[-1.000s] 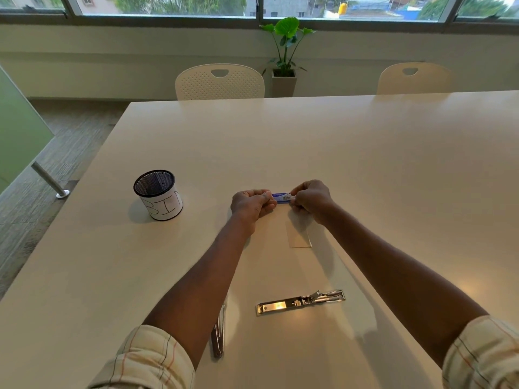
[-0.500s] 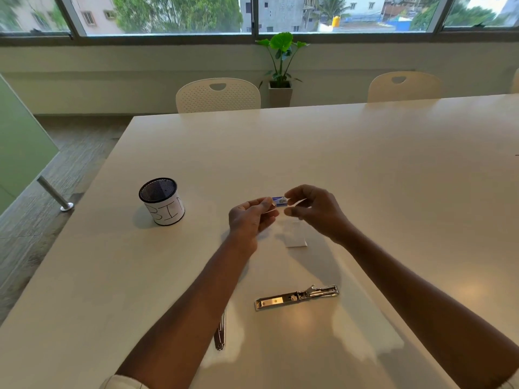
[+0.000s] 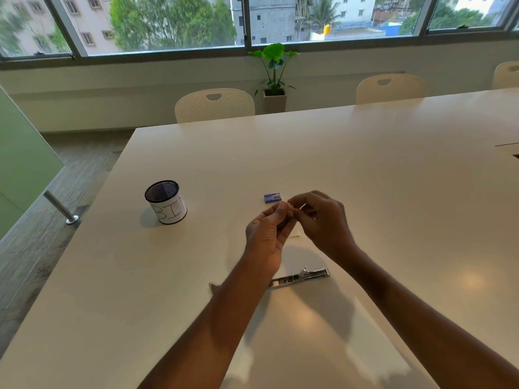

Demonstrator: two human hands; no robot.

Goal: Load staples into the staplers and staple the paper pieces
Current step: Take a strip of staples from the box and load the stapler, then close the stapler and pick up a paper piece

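Two bare forearms reach up from the near edge of the wide cream-white table [image 3: 365, 169], crossing over an opened chrome metal stapler [image 3: 302, 277] that lies flat toward the near middle of the surface, partly hidden behind the left forearm. Just beyond it, the left hand [image 3: 266, 234] and right hand [image 3: 323, 220] meet fingertip to fingertip above the table, both curled into a pinch around something too small to make out. A pale rectangular paper piece [image 3: 295, 234] peeks out beneath them on the surface. Just past the fingertips lies a small blue staple box [image 3: 272, 198], apart from both hands. Off toward the left edge stands a black mesh cylindrical cup with a white label reading BIN [image 3: 166, 202].
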